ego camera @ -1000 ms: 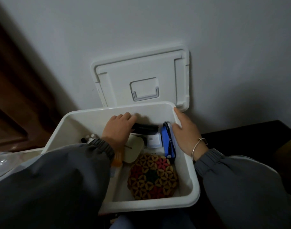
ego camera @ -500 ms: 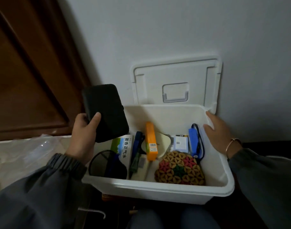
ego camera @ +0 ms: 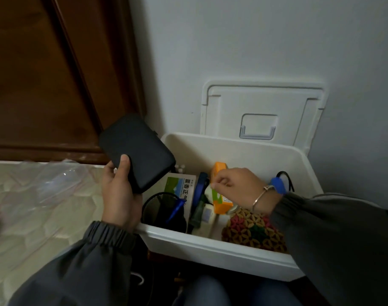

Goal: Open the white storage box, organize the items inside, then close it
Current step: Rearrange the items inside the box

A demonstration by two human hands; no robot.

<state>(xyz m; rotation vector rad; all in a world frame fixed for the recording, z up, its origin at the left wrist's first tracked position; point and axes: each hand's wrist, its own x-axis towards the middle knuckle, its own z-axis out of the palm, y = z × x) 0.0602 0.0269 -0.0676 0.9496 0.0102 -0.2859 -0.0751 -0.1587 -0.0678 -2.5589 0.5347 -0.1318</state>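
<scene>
left hand [ego camera: 120, 195] centre-left, fingers wrapped round black case [ego camera: 140, 157]. right hand [ego camera: 239, 186] in open box [ego camera: 210, 246], fingers curled at orange carton [ego camera: 221, 202], can't tell if gripping. lid [ego camera: 261, 107] upright behind.

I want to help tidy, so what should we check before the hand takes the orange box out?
1. Lid open, leaning against the wall: ok.
2. Left hand free to help: not ok, it holds the black case.
3. Right hand gripping the orange box: cannot tell, its fingers curl right at it.
4. White storage box steadied by a hand: not ok, neither hand holds it.
</scene>
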